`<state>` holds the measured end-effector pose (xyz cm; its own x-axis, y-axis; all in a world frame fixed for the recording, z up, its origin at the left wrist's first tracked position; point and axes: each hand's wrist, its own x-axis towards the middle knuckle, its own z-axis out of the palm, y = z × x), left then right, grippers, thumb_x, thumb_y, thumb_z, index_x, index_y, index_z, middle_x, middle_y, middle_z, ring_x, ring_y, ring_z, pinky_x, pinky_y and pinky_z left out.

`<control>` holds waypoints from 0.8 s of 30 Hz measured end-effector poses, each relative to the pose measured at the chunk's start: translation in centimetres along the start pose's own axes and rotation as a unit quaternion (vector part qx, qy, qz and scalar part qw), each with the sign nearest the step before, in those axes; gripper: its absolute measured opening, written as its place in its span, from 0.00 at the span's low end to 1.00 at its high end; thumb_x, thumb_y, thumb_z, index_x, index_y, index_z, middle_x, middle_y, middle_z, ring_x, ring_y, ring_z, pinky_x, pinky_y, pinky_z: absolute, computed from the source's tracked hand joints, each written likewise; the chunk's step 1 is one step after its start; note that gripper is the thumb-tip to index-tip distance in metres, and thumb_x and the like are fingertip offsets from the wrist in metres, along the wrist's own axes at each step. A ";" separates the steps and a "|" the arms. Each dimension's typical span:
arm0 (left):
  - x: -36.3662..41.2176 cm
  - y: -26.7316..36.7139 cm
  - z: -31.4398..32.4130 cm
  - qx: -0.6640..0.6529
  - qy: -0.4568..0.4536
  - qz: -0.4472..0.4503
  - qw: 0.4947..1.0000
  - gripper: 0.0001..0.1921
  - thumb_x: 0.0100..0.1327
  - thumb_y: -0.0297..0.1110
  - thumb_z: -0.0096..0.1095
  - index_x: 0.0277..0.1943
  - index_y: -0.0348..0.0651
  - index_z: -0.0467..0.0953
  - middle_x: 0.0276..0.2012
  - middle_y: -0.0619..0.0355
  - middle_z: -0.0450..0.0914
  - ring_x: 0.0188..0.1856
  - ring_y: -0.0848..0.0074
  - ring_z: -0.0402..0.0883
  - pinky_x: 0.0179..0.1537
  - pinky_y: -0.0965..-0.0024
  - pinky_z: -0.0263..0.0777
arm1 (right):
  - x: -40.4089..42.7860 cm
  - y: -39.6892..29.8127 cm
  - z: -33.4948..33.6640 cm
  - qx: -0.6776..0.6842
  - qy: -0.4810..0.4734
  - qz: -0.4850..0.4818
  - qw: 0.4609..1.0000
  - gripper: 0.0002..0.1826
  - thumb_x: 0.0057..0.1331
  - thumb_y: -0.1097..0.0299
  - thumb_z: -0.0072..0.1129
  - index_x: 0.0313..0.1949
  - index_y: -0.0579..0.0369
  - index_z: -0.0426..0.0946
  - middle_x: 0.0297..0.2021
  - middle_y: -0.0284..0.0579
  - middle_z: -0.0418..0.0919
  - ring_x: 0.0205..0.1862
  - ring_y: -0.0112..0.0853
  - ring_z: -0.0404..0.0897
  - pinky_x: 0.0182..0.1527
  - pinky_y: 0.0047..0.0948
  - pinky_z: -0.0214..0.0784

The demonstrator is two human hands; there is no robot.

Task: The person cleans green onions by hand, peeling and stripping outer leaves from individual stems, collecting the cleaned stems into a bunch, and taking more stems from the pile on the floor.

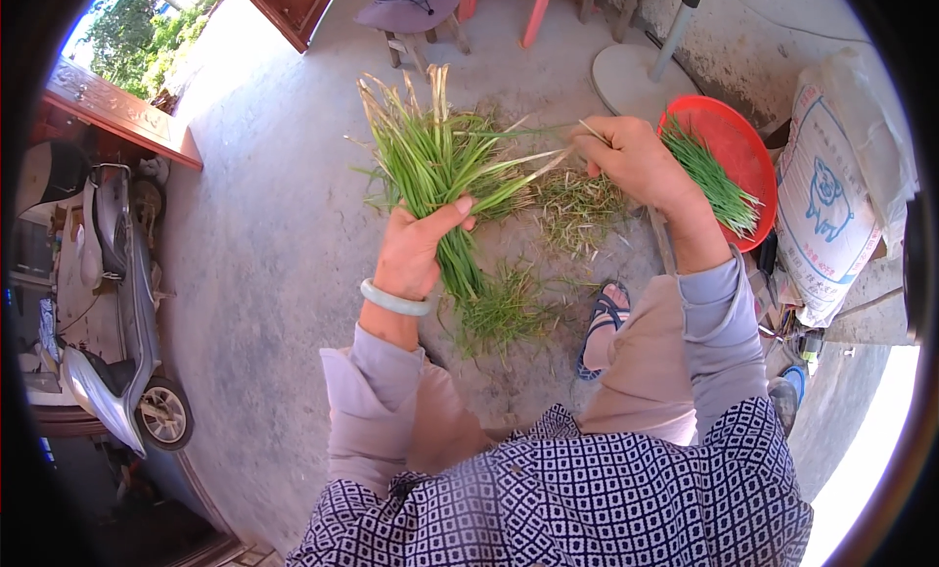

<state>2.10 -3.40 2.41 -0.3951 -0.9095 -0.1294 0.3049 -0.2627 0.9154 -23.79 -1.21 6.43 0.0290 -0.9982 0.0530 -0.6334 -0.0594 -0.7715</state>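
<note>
My left hand, with a pale bangle at the wrist, is closed around a bunch of long green leafy stalks. The bunch has dry, yellowish tips at its far end, and its lower leaves hang towards my lap. To its right, my right hand pinches thin strands that stretch from the bunch. Below and between the hands lies a pile of plant scraps on the floor, and more loose green leaves lie nearer to me. A red plastic basin beside my right forearm holds neat green stalks with pale ends.
At the right stands a white woven sack with a pig drawing. A round stand base is behind the basin. A small stool bears a purple hat at the far side. A silver scooter stands at the left.
</note>
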 end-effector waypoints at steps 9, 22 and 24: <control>-0.6 0.2 -0.1 0.047 -0.022 0.030 0.998 0.10 0.55 0.23 0.63 0.41 0.38 0.75 0.34 0.58 0.78 0.33 0.75 0.74 0.37 0.71 0.69 | 1.1 3.4 0.0 0.068 0.122 -0.009 0.990 0.11 0.61 0.64 0.54 0.32 0.61 0.75 0.20 0.35 0.75 0.22 0.19 0.67 0.26 0.23 0.61; -0.1 -1.0 0.3 0.068 -0.017 0.006 0.998 0.10 0.56 0.24 0.63 0.41 0.36 0.76 0.36 0.57 0.79 0.34 0.75 0.76 0.36 0.72 0.71 | -0.2 -2.6 -0.4 0.131 -0.016 -0.043 0.990 0.11 0.62 0.65 0.54 0.33 0.62 0.75 0.20 0.29 0.69 0.23 0.16 0.60 0.25 0.20 0.56; -0.1 -1.3 0.3 0.025 -0.002 0.008 1.000 0.10 0.56 0.24 0.63 0.41 0.37 0.76 0.35 0.58 0.79 0.33 0.76 0.76 0.35 0.73 0.70 | -0.4 -3.3 0.4 0.108 -0.014 -0.048 0.993 0.10 0.61 0.66 0.53 0.32 0.63 0.75 0.20 0.30 0.69 0.23 0.16 0.60 0.25 0.21 0.57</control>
<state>1.47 -2.87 1.33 -0.3933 -0.9124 -0.1134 0.2670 -0.2314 0.9355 -21.43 -0.62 8.70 0.1051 -0.9876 0.1165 -0.4456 -0.1515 -0.8823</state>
